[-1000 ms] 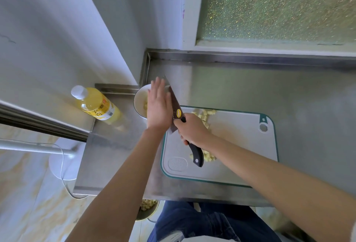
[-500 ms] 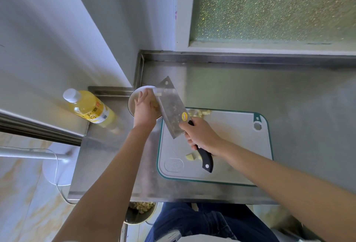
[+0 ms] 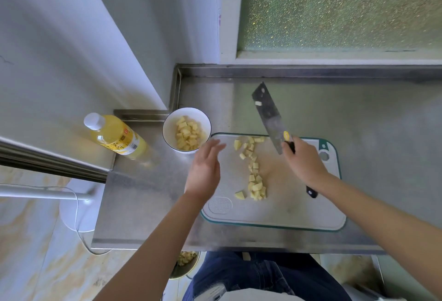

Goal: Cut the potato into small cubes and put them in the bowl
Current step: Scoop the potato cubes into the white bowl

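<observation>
Board: at the tabletop's near edge.
Knife: right hand fingers clenched on the handle; tip toward the far edge.
Bowl: off the board's far-left corner, part filled.
Left hand: fingers released, empty.
Cubes: loose row running near-to-far; slide the blade under lengthwise, cupping with the left hand.

L hand blurry, knife handle prob. half-hidden

Pale yellow potato cubes; white bowl, thin dark rim; whitish cutting board, teal border; steel-grey knife, black handle, yellow sticker; yellow bottle, white cap; grey worktop.
</observation>
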